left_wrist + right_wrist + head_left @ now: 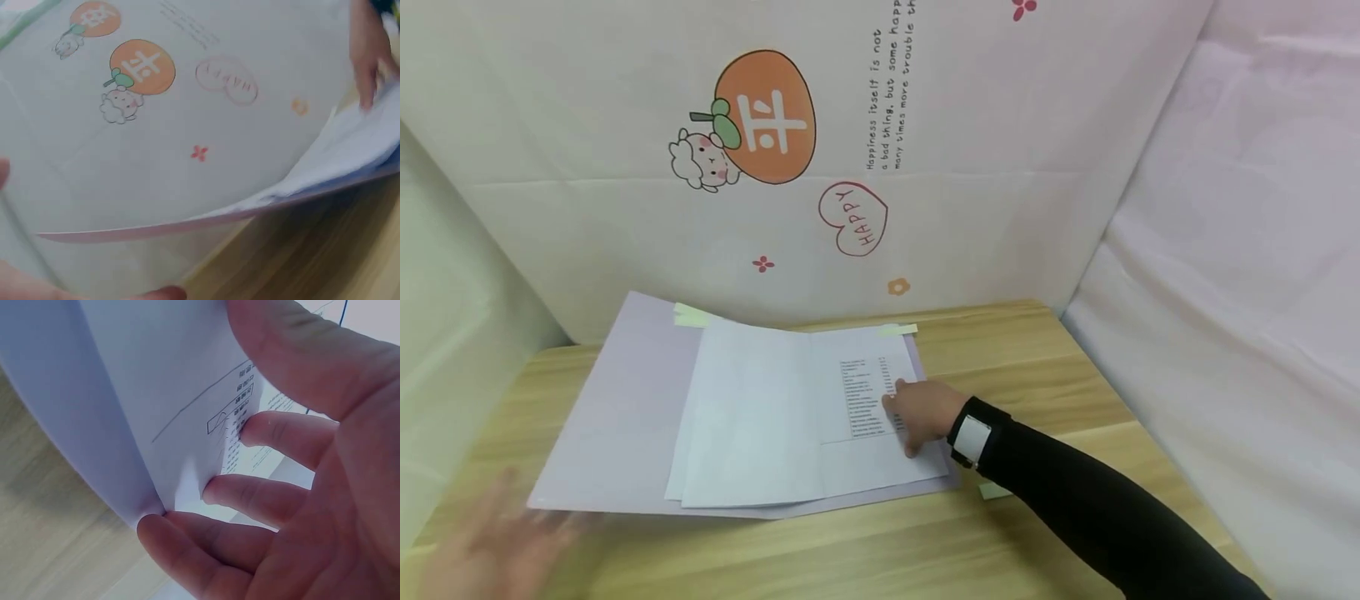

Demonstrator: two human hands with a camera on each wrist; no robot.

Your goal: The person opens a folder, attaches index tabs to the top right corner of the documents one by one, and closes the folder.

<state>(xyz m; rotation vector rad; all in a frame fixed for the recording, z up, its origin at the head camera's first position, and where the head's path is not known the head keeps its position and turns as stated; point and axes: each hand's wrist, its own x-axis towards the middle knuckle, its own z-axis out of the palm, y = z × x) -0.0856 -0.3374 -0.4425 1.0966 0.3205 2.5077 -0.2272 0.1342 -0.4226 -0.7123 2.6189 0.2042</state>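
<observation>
An open folder with a pale purple cover (617,400) and white pages (752,417) lies on the wooden table. Printed lines run down its right-hand page (868,400). My right hand (921,410) touches that page with its fingertips; in the right wrist view, the bent fingers (256,494) rest along the sheet and the cover's edge. My left hand (501,542), blurred, is spread by the cover's lower left corner. From the left wrist, the cover (144,232) appears edge-on and raised off the table, between the thumb and the other fingers, with no contact visible.
A cloth backdrop (970,208) printed with an orange fruit, a heart and lettering rises behind the table (1037,375). White cloth hangs on both sides. Pale green tape pieces (691,317) stick to the folder's top edge, and another green strip (995,491) is by the right forearm.
</observation>
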